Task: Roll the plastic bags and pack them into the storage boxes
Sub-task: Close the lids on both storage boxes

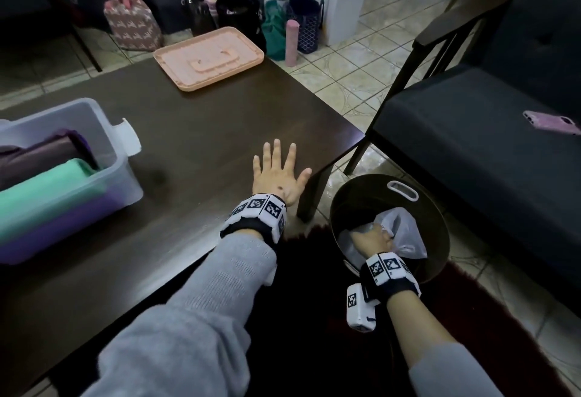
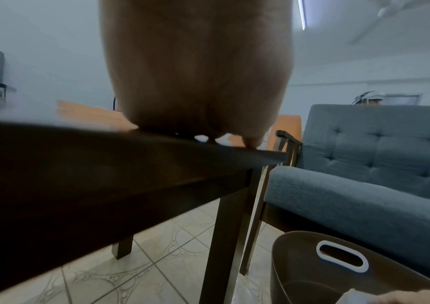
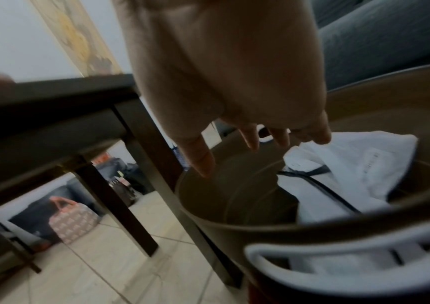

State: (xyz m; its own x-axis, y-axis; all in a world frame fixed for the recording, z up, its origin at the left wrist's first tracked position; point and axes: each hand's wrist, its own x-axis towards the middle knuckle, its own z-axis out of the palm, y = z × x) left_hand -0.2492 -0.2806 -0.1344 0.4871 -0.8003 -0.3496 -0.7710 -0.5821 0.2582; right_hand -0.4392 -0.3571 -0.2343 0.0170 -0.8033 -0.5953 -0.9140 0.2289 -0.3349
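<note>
My left hand [image 1: 279, 173] lies flat with spread fingers on the dark wooden table [image 1: 204, 119] near its right corner and holds nothing. My right hand [image 1: 374, 241] reaches down into the dark round basket [image 1: 355, 204] on the floor. In the right wrist view its fingers [image 3: 315, 137] hang fairly straight with their tips on a crumpled white plastic bag [image 3: 351, 164], the thumb apart. The clear storage box [image 1: 119, 160] stands at the table's left edge, holding a green roll [image 1: 47, 189] and a dark purple roll [image 1: 47, 151].
A pink lid [image 1: 209, 58] lies at the table's far edge. A dark sofa [image 1: 471, 145] with a pink phone [image 1: 550, 121] stands to the right of the basket. Several bags [image 1: 132, 25] sit on the tiled floor behind the table.
</note>
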